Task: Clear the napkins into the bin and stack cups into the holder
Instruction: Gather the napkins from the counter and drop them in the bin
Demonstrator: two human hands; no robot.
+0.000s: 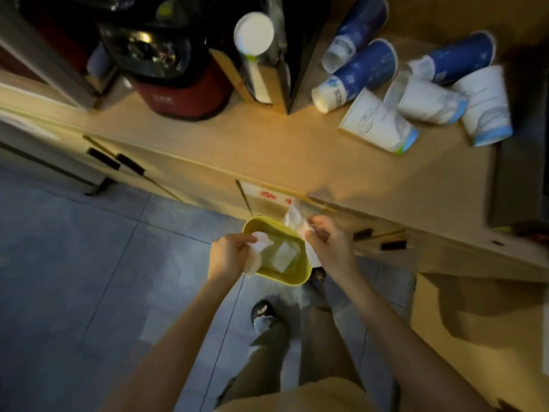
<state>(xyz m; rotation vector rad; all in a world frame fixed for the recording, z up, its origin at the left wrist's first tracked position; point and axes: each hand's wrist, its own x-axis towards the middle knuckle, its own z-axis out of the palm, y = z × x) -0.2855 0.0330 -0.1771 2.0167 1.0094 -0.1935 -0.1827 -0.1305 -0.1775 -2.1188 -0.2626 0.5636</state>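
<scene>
A yellow bin stands on the floor in front of the cabinet, with a flat white napkin lying inside. My left hand hovers over the bin's left rim, shut on a crumpled white napkin. My right hand is above the bin's right rim, gripping another white napkin that sticks upward. On the wooden counter at the upper right lie several paper cups on their sides: blue ones and white ones.
A red-and-black appliance and a white round scoop-like item stand at the counter's back left. The wooden counter has cabinet doors below. My feet are on the grey tiled floor behind the bin.
</scene>
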